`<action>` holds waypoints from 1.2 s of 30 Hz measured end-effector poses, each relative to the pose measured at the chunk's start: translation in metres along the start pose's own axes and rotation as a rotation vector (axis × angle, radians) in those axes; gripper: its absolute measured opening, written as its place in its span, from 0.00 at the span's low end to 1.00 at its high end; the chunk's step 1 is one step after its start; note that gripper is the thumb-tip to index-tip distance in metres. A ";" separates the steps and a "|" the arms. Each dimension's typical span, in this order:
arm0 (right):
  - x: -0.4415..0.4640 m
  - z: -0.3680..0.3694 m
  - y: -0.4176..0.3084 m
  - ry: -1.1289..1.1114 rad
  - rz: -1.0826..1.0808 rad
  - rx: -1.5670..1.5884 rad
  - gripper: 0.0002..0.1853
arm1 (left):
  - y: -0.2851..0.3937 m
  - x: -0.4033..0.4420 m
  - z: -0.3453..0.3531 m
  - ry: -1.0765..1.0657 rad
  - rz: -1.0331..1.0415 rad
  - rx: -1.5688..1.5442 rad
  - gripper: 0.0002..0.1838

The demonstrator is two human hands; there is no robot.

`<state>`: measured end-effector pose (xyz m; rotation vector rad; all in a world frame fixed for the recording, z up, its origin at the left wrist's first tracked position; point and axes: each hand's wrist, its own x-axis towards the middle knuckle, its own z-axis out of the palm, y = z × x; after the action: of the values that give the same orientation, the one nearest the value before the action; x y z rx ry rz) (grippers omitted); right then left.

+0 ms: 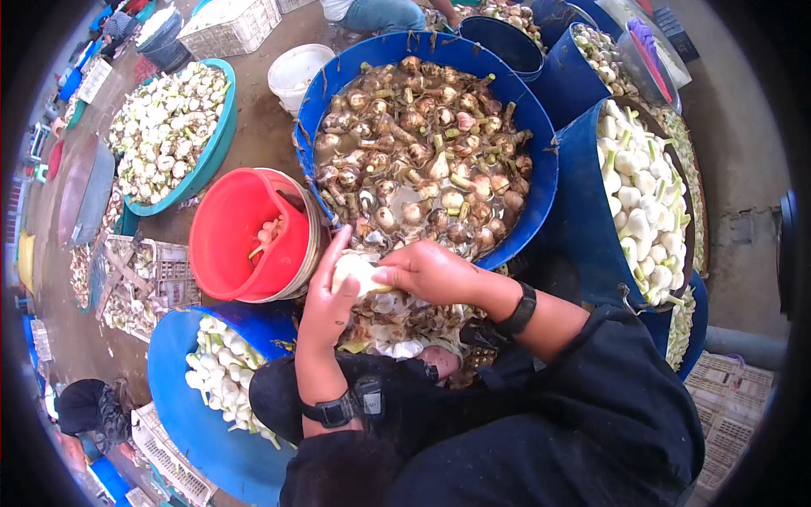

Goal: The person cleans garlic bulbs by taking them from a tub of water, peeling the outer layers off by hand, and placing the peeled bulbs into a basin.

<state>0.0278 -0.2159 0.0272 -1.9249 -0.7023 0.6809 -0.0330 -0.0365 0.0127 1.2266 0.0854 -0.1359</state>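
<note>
A pale, peeled garlic bulb [358, 272] is held between my two hands, just over the near rim of a blue tub. My left hand [325, 296] cradles it from the left, the index finger pointing up and the thumb against it. From the right, my right hand [432, 272] grips it with the thumb pressed on its side and the other fingers curled; what lies inside those fingers is hidden. Beyond them, the blue tub [541, 139] holds unpeeled, brown-skinned garlic bulbs [439, 165] in murky water. Loose skins [397, 325] lie below my hands.
Left of the tub stands a red bucket [224, 232] with a few bulbs inside. Peeled garlic fills a blue container [638, 203] on the right and partly fills a blue basin [182, 406] at lower left. A white bucket [297, 72] and a green basin [221, 135] stand farther off.
</note>
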 end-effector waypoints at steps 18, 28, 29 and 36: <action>0.004 0.033 -0.004 0.231 0.078 0.557 0.13 | -0.015 -0.001 0.021 0.281 0.462 0.589 0.14; 0.032 -0.012 0.059 -0.088 0.243 -0.480 0.25 | 0.062 -0.052 -0.055 1.794 0.579 0.567 0.20; 0.059 -0.021 0.081 -0.077 0.341 -0.581 0.27 | 0.055 -0.044 -0.043 1.807 0.572 0.566 0.20; 0.119 -0.020 0.182 -0.361 0.643 -0.619 0.29 | -0.012 0.018 0.000 0.737 0.356 0.951 0.28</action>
<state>0.1572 -0.2135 -0.1485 -2.6755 -0.5364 1.3520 -0.0175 -0.0412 -0.0012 2.1664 0.4785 0.6691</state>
